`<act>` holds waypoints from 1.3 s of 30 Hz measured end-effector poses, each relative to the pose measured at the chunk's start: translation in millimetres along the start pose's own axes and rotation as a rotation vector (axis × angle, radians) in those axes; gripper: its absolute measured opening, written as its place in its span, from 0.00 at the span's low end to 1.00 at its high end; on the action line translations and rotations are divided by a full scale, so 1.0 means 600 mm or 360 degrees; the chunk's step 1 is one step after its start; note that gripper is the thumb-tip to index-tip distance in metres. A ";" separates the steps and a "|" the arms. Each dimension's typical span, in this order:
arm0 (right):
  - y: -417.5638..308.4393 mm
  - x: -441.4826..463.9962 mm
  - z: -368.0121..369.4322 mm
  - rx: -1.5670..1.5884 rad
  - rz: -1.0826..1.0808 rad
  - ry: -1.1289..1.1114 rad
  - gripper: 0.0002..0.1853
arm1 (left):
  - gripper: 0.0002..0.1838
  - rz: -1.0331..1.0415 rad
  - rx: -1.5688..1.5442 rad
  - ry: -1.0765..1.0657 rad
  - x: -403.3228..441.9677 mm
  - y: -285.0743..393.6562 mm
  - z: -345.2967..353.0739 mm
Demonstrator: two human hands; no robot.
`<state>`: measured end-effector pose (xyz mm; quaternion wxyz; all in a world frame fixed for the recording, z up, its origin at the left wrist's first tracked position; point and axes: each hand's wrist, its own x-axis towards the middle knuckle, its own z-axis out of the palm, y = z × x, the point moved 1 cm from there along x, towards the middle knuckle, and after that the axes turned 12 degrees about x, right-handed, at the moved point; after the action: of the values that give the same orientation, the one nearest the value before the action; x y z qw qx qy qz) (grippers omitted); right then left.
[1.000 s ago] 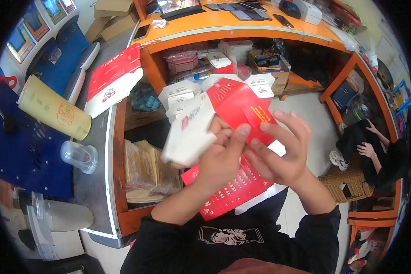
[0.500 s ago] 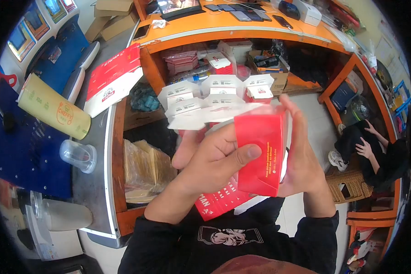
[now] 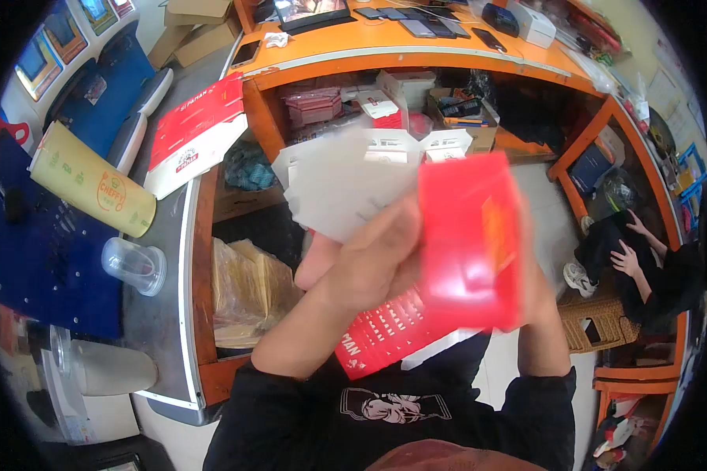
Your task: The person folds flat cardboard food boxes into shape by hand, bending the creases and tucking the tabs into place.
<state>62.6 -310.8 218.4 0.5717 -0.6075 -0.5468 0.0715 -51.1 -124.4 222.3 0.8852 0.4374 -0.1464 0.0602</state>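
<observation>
A red cardboard box (image 3: 467, 243) with a white flap (image 3: 346, 184) spread out on its left is held up between my hands, blurred by motion. My left hand (image 3: 381, 255) is closed on the box's left side, by the base of the flap. Along the right side, my right hand (image 3: 531, 275) holds the box, its fingers mostly hidden behind it. Below, flat red printed card sheets (image 3: 381, 334) lie over my lap. Beyond the flap stand several partly folded boxes with white open flaps (image 3: 397, 141).
An orange desk (image 3: 416, 61) with phones and a screen stands ahead, stocked shelves beneath. On the left grey counter (image 3: 153, 345) are a flat red-white carton (image 3: 196, 133), a yellow-green cup roll (image 3: 94, 180) and clear plastic cups (image 3: 135, 267). Another person (image 3: 636, 267) sits at right near a woven basket (image 3: 597, 322).
The box has turned and shifted slightly right and up, its white flap swinging into view on the left. My left thumb has left its front face; my right fingers have gone behind it.
</observation>
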 end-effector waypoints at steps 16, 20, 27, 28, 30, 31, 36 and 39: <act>0.066 -0.024 -0.058 -0.0366 0.0598 0.0555 0.41 | 0.19 0.0979 0.3328 -0.0331 -0.015 -0.098 -0.056; 0.005 -0.013 -0.077 -0.0355 0.1173 -0.0077 0.29 | 0.16 0.1009 0.3387 -0.0408 -0.010 -0.084 -0.050; 0.049 -0.061 -0.080 0.0196 0.0234 0.0415 0.11 | 0.13 0.0345 0.2923 -0.0381 0.016 -0.041 -0.080; 0.055 -0.068 -0.079 0.0153 0.0096 0.0428 0.12 | 0.12 0.0281 0.2756 -0.0355 0.021 -0.038 -0.088; 0.061 -0.072 -0.071 0.0185 -0.0153 0.0451 0.12 | 0.11 0.0035 0.2499 -0.0425 0.034 -0.016 -0.093; 0.058 -0.066 -0.064 0.0282 -0.0223 0.0380 0.12 | 0.11 -0.0253 0.2265 -0.0521 0.042 -0.001 -0.091; 0.014 -0.033 -0.049 0.0185 -0.0228 -0.0037 0.14 | 0.11 -0.0964 0.1588 -0.0826 0.053 0.000 -0.110; -0.012 -0.015 -0.013 -0.0357 -0.0019 -0.0004 0.17 | 0.11 -0.0924 0.1422 -0.0852 0.048 -0.012 -0.119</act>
<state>60.5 -324.5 221.6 0.4999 -0.6644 -0.5556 0.0072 -7.3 -72.6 184.9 0.5279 0.7897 -0.1993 -0.2408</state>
